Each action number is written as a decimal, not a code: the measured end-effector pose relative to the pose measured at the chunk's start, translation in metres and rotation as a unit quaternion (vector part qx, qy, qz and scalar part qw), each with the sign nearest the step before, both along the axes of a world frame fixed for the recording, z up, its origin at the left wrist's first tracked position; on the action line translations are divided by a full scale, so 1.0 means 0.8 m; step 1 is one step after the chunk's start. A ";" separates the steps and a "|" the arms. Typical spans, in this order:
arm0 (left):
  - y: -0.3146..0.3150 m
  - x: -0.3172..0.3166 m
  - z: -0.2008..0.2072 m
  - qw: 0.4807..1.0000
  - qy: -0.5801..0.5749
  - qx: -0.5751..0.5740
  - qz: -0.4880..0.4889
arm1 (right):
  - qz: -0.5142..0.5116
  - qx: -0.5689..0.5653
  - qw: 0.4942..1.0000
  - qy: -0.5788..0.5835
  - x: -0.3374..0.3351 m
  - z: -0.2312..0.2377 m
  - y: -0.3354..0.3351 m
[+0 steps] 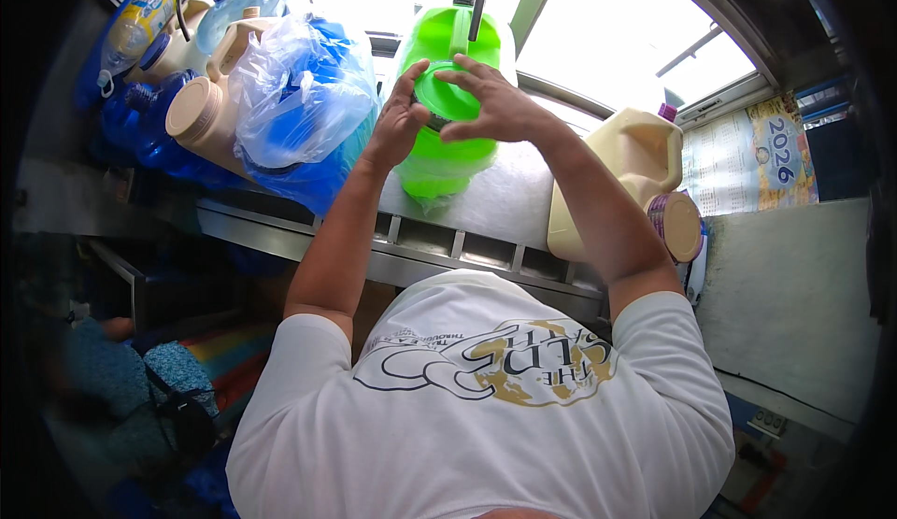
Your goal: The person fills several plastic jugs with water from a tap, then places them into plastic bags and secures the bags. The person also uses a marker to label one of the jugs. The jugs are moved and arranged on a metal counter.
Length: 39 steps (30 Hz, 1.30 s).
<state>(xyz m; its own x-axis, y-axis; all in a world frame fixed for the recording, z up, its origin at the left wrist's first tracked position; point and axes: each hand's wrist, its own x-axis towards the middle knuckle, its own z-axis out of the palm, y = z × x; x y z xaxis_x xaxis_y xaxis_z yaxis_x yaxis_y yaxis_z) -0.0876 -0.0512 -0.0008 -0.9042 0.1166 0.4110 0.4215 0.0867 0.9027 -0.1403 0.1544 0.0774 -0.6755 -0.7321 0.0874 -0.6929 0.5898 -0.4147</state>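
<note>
Behind the surface's (521, 187) front edge, my left grip (402, 117) and right grip (497, 106) curve wide around the green lid (447, 95) — lopsided pressure could tip its jug (452, 158).

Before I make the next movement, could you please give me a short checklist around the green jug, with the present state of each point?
1. Both hands at the lid: ok; left hand and right hand are on opposite sides of the green lid.
2. Lid fully tightened: cannot tell; fingers partly hide its edge.
3. Green jug supported: ok; it rests on the metal counter.
4. Dark cap on the jug: ok.
5. Right forearm clear of the beige jug at right: cannot tell; they overlap in this view.
</note>
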 end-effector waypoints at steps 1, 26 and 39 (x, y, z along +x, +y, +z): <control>0.000 0.003 0.000 0.999 0.008 -0.047 0.018 | -0.004 -0.015 0.999 -0.044 -0.006 0.000 -0.002; 0.036 0.015 -0.005 0.956 0.168 -0.129 0.205 | -0.034 -0.119 0.989 0.080 -0.008 -0.013 -0.025; 0.031 0.017 0.012 0.960 0.131 -0.142 0.203 | -0.053 -0.064 0.995 0.047 0.000 0.010 -0.037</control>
